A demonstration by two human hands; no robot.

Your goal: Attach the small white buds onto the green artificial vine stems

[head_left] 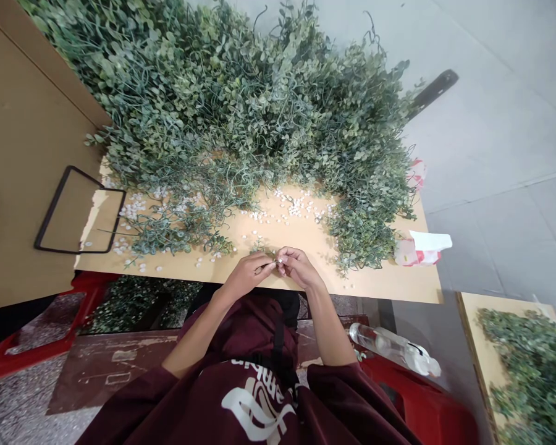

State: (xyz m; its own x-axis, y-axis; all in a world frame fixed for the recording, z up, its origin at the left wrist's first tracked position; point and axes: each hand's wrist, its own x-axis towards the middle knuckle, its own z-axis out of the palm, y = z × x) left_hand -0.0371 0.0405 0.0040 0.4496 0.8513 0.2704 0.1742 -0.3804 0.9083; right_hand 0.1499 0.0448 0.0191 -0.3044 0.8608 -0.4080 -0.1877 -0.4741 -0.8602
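Thin stem (274, 261) sits pinched in your left hand (251, 271), above the tabletop's (389, 285) near edge.
Head view: your right hand (297, 267), just beside, pinches a white piece (280, 260); the stem's long axis and direction are too small to tell.

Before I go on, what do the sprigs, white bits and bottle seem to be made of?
Sprigs: probably matte plastic, judging by the dull, repeating leaves and curled bare stems; fabric leaves are possible.
White bits: perhaps plastic, being small, pale and much alike; too small to tell their finish.
Bottle: most likely clear, glossy plastic, as it looks see-through with bright highlights.
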